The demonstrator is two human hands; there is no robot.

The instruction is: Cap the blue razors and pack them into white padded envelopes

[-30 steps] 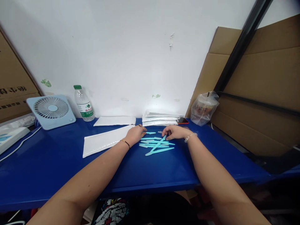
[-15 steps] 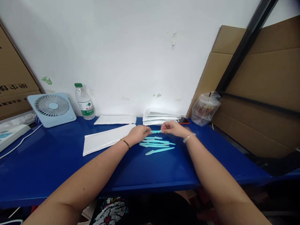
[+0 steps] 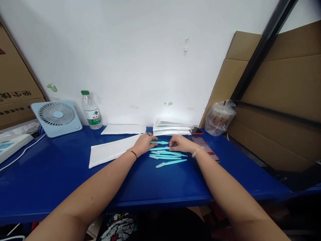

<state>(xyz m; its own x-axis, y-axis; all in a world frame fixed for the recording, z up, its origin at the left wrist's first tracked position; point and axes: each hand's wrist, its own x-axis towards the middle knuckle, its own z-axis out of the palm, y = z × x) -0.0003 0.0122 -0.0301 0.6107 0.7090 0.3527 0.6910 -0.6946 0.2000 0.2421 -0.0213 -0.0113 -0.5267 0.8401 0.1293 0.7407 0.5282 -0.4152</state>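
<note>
Several turquoise eyebrow razors [image 3: 171,163] lie roughly side by side on the blue table [image 3: 160,184]. My left hand [image 3: 144,143] is at the left end of the farthest razor [image 3: 160,143], its thumb and fingers apart on either side of that end. My right hand [image 3: 182,144] has its fingers curled, and the thumb and fingertips pinch the right end of the second razor [image 3: 160,148]. White padded mailers are close by: one long mailer [image 3: 107,153] reaches under my left wrist, and a stack of mailers [image 3: 172,128] sits behind my hands.
Another white mailer [image 3: 122,129] lies along the wall. A blue fan [image 3: 58,115] and a water bottle [image 3: 92,112] stand at the left. A phone [image 3: 207,149] lies beside my right wrist, near a bagged drink cup [image 3: 220,117]. A cardboard box [image 3: 281,100] borders the right side.
The razor held between both hands now lies on the table at the far end of the row. My right hand has moved down and slightly left to the second razor; the phone now shows more.
</note>
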